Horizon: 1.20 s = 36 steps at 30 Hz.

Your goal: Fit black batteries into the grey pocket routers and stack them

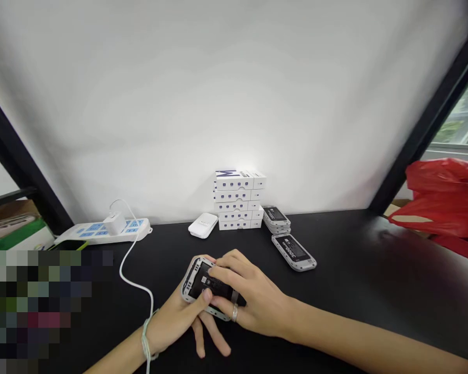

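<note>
A white handheld device (186,286) with its back off is held tilted above the black table, its black battery (208,284) showing. My left hand (179,311) grips it from the left and below, thumb on the near edge and other fingers partly hidden underneath. My right hand (249,296), with a ring on one finger, lies over the device's right part. Its fingertips press on the battery, and the hand covers that end of the device. Behind my hands lies a closed white device (203,225).
White boxes (239,202) stand stacked by the wall. Right of them are several open devices (276,218) in a pile and another open device (294,253). A power strip (101,231) with a charger (115,223) sits left; its white cable (134,283) crosses my left wrist. A red bag (444,192) is far right.
</note>
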### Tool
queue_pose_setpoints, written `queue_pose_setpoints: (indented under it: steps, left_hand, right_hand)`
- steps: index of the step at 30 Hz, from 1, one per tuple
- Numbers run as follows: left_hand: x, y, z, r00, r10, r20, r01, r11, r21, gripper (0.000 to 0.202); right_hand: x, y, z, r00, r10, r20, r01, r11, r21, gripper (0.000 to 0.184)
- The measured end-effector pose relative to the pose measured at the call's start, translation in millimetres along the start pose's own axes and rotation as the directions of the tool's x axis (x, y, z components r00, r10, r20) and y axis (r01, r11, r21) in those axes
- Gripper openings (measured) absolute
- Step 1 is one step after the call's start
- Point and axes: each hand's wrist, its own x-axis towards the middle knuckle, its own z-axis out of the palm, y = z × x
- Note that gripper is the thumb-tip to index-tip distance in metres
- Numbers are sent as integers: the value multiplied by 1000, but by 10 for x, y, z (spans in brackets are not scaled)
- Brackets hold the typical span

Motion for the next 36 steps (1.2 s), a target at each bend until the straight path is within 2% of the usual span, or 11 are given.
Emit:
queue_pose_setpoints:
  steps: [3, 7, 15, 21, 23, 25, 27, 29, 31, 33, 36]
  left_hand:
    - [13, -14, -12, 999, -21, 24, 20, 999, 44, 83]
    - [21, -24, -22, 1000, -17, 12, 16, 998, 65, 89]
    - [59, -161, -81, 997, -48, -59, 49, 999, 17, 78]
    - [77, -86, -79, 994, -91, -60, 89, 996, -21, 80]
    - [76, -31, -68, 991, -118, -64, 116, 992, -41, 83]
    - [75, 9, -62, 985, -146, -87, 140, 988, -68, 86]
    - [76, 36, -63, 982, -155, -111, 141, 983, -120, 86]
    - [82, 55, -70, 985, -127, -120, 102, 975, -198, 82]
    - [89, 72, -77, 990, -89, -110, 58, 964, -260, 77]
    - [95, 83, -81, 992, -78, -103, 45, 956, -290, 75]
    - [100, 85, -87, 993, -79, -86, 49, 951, -305, 74]
  right_hand:
    - [10, -54, -61, 999, 29, 38, -27, 999, -45, 38]
    - [54, -99, -106, 981, 105, 161, -126, 984, 127, 45]
    - [158, -140, -122, 887, 280, 368, -419, 821, 388, 61]
    - [173, -149, -203, 895, 293, 336, -427, 780, 457, 56]
    - [180, -91, -255, 874, 219, 434, -445, 721, 532, 53]
    - [209, 13, -300, 840, 134, 526, -488, 610, 624, 61]
    - [253, 163, -323, 833, 196, 518, -540, 496, 680, 72]
    - [297, 348, -319, 787, 394, 475, -616, 460, 640, 74]
    - [335, 547, -297, 692, 579, 432, -719, 502, 480, 71]
    - [366, 732, -262, 631, 664, 403, -776, 548, 313, 70]
    - [409, 942, -190, 634, 667, 391, -769, 598, 227, 63]
